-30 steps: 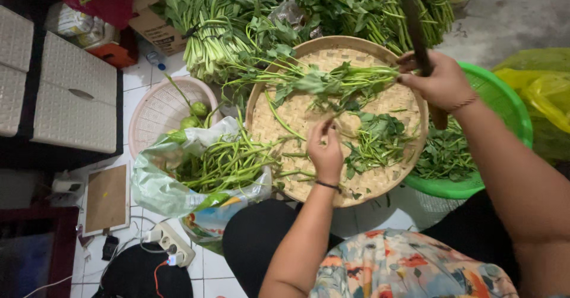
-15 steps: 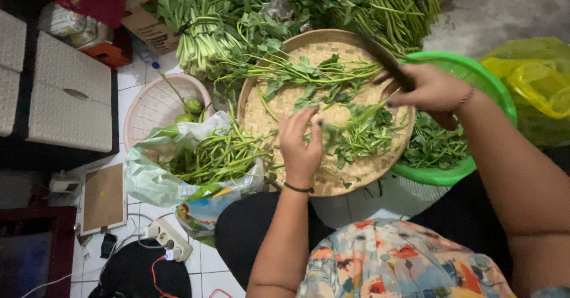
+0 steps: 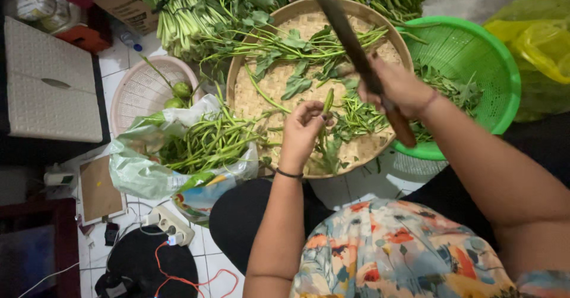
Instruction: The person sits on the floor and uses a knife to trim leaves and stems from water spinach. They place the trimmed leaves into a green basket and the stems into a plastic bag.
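- Pinched tight, the left hand [image 3: 303, 133] held a short green stem [image 3: 327, 103] upright over the near side of the woven tray [image 3: 261, 90], fingers closed round its lower end.
- Half a second before, that hand had lain lower on the tray among the loose greens; now it had lifted clear with one stem picked out, so a single piece was up for the blade.
- Far left, a pink basket [image 3: 133, 90] held two small green fruits [image 3: 178, 96], and just beside it a plastic bag [image 3: 142, 167] of long green stalks [image 3: 208, 143] touched the tray's left rim.
- Across the tray's far half lay leafy stems [image 3: 291, 42], with chopped greens [image 3: 356, 117] near the middle.
- Right of the stem, the right hand [image 3: 398, 87] was wrapped shut on a knife [image 3: 350, 36], blade pointing to the far side; earlier it had sat further right, so the knife had swung in close to the stem.
- Furthest right, the green basket [image 3: 481, 54] held cut leaves, touching the tray's right edge.
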